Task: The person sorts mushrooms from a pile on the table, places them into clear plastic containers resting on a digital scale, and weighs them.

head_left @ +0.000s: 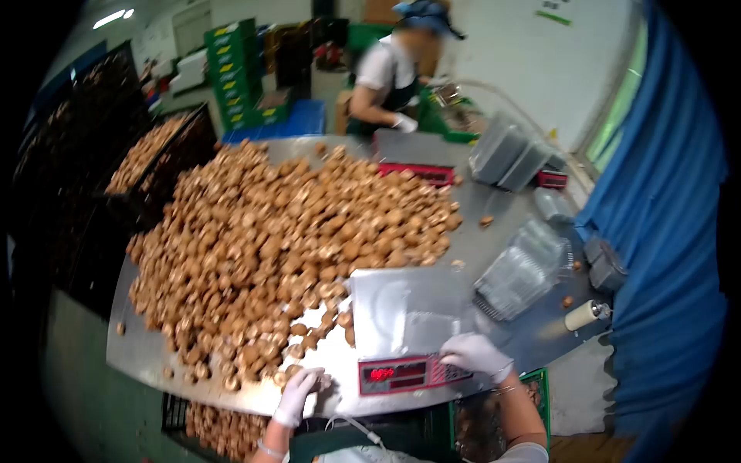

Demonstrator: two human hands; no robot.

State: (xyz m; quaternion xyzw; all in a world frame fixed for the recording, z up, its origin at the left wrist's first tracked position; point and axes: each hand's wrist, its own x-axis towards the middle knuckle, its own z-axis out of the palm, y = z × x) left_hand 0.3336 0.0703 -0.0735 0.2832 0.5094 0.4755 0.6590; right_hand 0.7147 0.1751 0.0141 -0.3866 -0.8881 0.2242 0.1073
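My right hand (477, 355), in a white glove, is at the right end of the front panel of a red digital scale (394, 376). Its fingers reach over the keypad and hold nothing I can see. On the scale's metal plate (386, 301) there is a faint clear shape, perhaps a plastic tray. My left hand (296, 400), also gloved, is at the table's front edge, left of the scale. Its fingers are curled closed around something small and blurred. Beside and beyond it spreads a large heap of brown mushrooms (293, 224).
Clear plastic containers (517, 270) are stacked right of the scale, near a whitish roll (587, 315). Across the table, a person (386, 77) stands by a second scale (417, 171). Mushroom crates (150, 154) stand left; a green crate (540, 393) sits below the front edge.
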